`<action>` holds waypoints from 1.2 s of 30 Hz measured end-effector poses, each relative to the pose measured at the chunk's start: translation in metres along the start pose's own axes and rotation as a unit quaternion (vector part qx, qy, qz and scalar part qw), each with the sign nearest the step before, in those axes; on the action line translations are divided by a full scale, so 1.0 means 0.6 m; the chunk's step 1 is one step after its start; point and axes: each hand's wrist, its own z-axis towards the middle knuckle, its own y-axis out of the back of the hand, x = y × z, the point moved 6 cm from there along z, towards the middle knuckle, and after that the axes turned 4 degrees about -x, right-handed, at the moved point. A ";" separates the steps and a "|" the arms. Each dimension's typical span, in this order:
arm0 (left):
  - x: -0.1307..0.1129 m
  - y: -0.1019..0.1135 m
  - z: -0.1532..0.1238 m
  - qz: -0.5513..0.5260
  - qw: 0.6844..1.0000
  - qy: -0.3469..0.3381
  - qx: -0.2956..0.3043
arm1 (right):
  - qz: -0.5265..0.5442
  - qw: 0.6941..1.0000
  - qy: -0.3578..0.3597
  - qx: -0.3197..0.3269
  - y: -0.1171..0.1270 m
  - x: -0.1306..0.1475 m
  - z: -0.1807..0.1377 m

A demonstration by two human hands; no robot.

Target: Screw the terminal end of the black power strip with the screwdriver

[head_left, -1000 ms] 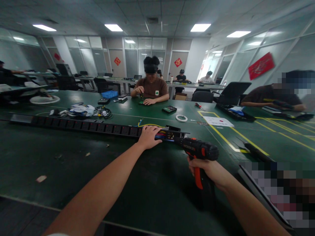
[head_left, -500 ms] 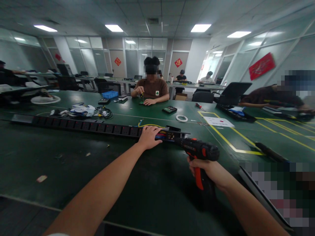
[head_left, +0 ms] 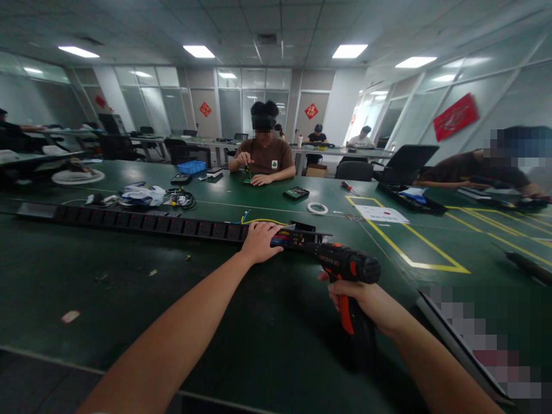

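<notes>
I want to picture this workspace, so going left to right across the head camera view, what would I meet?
White coil, blue basket, left hand, power drill, red wall poster.

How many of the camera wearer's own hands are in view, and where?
2: the left hand lies on the black power strip, near its exposed wires; the right hand grips the drill, some fingers hidden by its handle.
</notes>
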 end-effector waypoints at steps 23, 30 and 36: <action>0.000 -0.001 0.000 0.002 1.000 -0.002 -0.010 | 0.001 1.000 -0.009 0.026 0.001 -0.012 0.008; 0.001 -0.001 0.000 0.002 1.000 0.000 -0.005 | 0.001 1.000 0.014 0.021 0.001 -0.007 0.007; -0.002 0.001 0.001 0.002 1.000 -0.001 0.001 | -0.008 1.000 0.015 0.012 0.003 -0.008 0.008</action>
